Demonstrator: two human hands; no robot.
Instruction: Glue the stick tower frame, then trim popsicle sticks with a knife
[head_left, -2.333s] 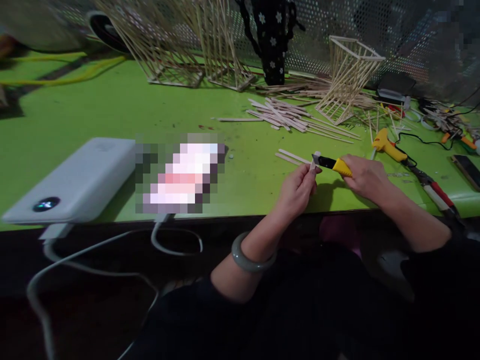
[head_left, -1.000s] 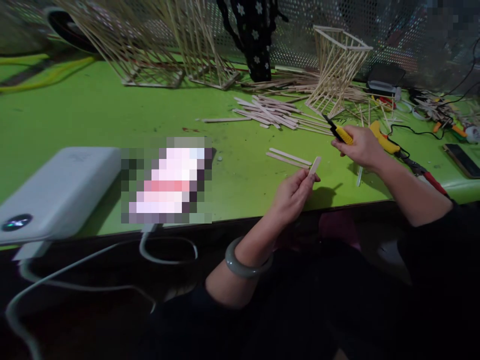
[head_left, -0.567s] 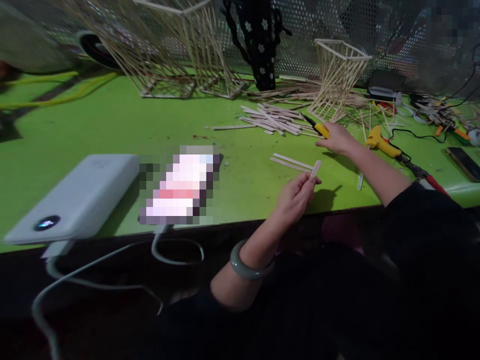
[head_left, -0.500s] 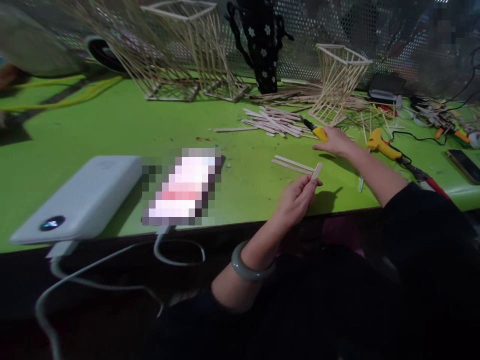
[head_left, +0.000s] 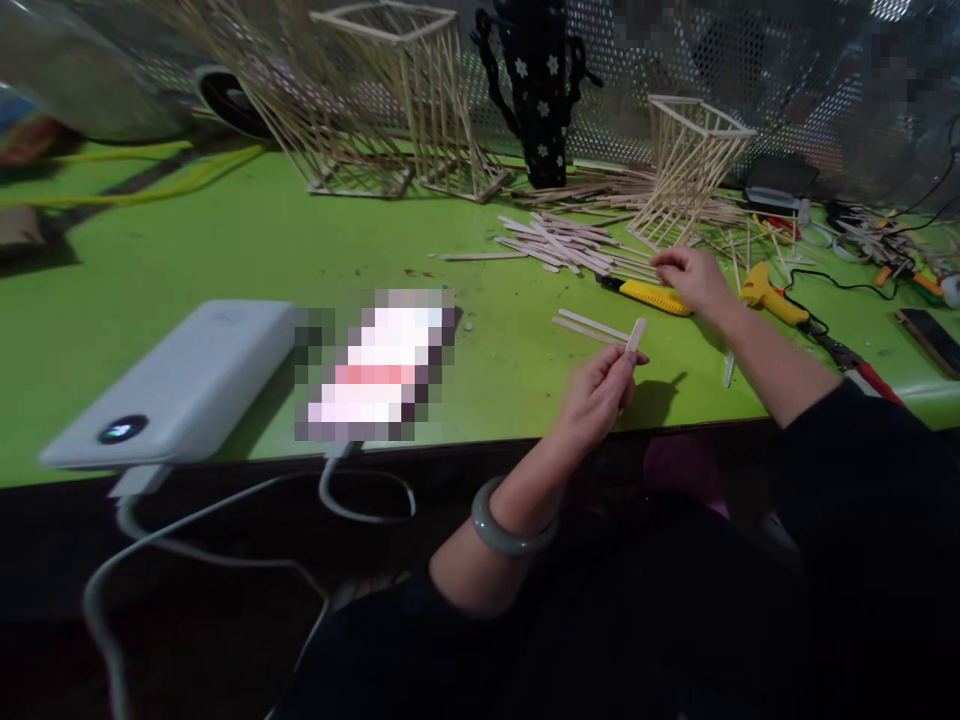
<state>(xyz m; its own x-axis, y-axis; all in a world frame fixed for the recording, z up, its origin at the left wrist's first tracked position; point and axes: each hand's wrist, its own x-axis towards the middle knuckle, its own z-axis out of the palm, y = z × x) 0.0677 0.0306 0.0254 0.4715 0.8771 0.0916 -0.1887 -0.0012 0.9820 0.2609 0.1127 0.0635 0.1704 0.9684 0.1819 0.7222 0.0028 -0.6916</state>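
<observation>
My left hand (head_left: pixel 600 388) is closed around a flat wooden craft stick (head_left: pixel 637 336), which points up from between the thumb and fingers. Just beyond it, two more craft sticks (head_left: pixel 592 322) lie side by side on the green table. A yellow utility knife (head_left: pixel 651 295) with a black front end rests on the tabletop. Over the knife's rear end, my right hand (head_left: pixel 696 280) stretches its fingers, open, to the near end of a pile of craft sticks (head_left: pixel 559 240). Whether its fingertips touch a stick is hard to see.
Stick-built frames (head_left: pixel 701 170) stand at the back, near a black flowered holder (head_left: pixel 541 90). A yellow glue gun (head_left: pixel 772 295) and pliers (head_left: pixel 844 350) lie right. A white power bank (head_left: pixel 180 375), a lit phone (head_left: pixel 382 365) and a cable (head_left: pixel 217 560) occupy the left.
My right hand has let go of the utility knife, which now lies on the table, and has moved to the stick pile. My left hand keeps its stick. The view has shifted slightly.
</observation>
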